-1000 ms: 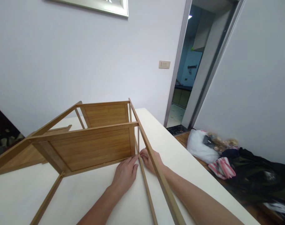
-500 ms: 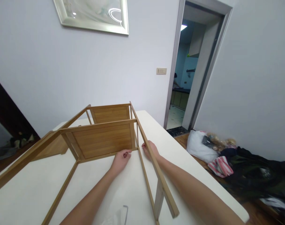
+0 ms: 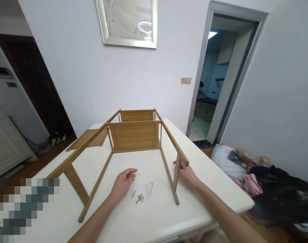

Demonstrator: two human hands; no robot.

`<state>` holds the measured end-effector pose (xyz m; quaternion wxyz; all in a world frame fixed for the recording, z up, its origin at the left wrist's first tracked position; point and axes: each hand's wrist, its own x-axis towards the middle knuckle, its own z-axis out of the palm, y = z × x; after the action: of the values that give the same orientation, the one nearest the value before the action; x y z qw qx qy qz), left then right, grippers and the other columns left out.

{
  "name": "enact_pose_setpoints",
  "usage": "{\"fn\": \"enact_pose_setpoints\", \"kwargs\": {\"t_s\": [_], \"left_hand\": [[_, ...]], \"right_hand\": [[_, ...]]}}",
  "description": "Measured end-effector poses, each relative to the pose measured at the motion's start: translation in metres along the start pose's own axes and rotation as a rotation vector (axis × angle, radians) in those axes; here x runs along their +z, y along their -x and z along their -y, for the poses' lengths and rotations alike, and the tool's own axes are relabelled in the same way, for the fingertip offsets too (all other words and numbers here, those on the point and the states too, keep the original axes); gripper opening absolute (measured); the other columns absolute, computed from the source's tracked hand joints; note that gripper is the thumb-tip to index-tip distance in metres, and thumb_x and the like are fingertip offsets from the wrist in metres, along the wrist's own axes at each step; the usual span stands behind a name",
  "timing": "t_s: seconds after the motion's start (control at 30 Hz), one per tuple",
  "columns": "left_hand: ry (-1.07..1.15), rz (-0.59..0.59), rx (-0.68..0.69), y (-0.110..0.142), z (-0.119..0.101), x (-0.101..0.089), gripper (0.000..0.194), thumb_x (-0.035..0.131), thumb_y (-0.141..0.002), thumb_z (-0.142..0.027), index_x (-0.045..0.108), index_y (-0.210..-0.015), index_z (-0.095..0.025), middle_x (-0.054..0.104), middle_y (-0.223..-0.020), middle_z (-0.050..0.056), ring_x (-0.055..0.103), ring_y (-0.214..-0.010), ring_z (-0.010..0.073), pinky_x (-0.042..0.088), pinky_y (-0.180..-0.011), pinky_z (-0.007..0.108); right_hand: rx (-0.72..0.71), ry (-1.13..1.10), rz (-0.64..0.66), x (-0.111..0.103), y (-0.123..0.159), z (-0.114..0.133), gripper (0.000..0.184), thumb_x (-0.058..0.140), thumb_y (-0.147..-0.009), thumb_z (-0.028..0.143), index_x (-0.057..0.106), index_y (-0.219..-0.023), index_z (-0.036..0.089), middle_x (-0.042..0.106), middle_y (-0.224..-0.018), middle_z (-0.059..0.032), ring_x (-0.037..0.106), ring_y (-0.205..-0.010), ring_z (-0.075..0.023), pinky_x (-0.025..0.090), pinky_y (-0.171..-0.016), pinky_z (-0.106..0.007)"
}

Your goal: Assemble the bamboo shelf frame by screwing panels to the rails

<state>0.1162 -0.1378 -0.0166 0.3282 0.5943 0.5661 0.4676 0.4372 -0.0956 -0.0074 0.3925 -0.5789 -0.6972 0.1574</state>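
A brown wooden shelf frame [image 3: 169, 135] lies on the white table, with a panel [image 3: 137, 136] fitted across its middle. My left hand [image 3: 123, 182] hovers between the long rails, fingers loosely curled and a little apart, with nothing visible in it. Near it lie several screws [image 3: 140, 198] and a bent hex key [image 3: 151, 189] on clear plastic. My right hand [image 3: 188, 176] is beside the right-hand side, partly behind its short end crosspiece [image 3: 177, 172]. A fingertip shows left of that crosspiece; the other fingers are mostly hidden, so its grip is unclear.
A loose wooden panel [image 3: 89, 138] lies at the table's left. The white table [image 3: 202, 195] stands close to the wall, its right edge near bags and clothes [image 3: 270, 182] on the floor. Beyond is a doorway [image 3: 204, 125], with a person partly visible inside.
The view has tilted and swung left, showing more of the near end. Both hands have drawn back from the middle panel toward the near end of the frame.
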Motion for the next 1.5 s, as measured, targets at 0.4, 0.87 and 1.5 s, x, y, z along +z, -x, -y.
{"fn": "enact_pose_setpoints", "kwargs": {"t_s": [0.4, 0.87, 1.5], "left_hand": [[-0.336, 0.054, 0.305, 0.074, -0.013, -0.018, 0.028, 0.052, -0.089, -0.032, 0.067, -0.108, -0.02, 0.066, -0.101, 0.007, 0.064, -0.094, 0.0204, 0.051, -0.088, 0.035], [-0.325, -0.5, 0.391, 0.105, 0.002, -0.038, 0.023, 0.051, -0.092, -0.039, 0.068, -0.087, -0.024, 0.066, -0.076, 0.003, 0.061, -0.071, 0.0177, 0.047, -0.071, 0.03], [0.015, -0.51, -0.204, 0.101, 0.041, -0.082, 0.071, 0.06, -0.072, -0.064, 0.051, -0.125, -0.018, 0.065, -0.113, 0.012, 0.066, -0.097, 0.0297, 0.051, -0.09, 0.046]], "right_hand": [[0.078, -0.145, -0.162, -0.002, 0.075, 0.018, 0.03, 0.048, -0.08, 0.036, 0.064, -0.099, 0.018, 0.068, -0.098, -0.0123, 0.065, -0.084, -0.0258, 0.054, -0.082, -0.041], [-0.022, -0.187, -0.025, -0.014, 0.092, 0.049, 0.048, 0.041, -0.089, 0.061, 0.063, -0.107, 0.022, 0.07, -0.088, -0.0058, 0.066, -0.089, -0.0256, 0.052, -0.081, -0.035], [-0.133, 0.111, 0.039, -0.006, 0.095, 0.052, 0.02, 0.042, -0.093, 0.035, 0.056, -0.096, 0.02, 0.065, -0.088, -0.0065, 0.063, -0.082, -0.0226, 0.049, -0.077, -0.035]]}}
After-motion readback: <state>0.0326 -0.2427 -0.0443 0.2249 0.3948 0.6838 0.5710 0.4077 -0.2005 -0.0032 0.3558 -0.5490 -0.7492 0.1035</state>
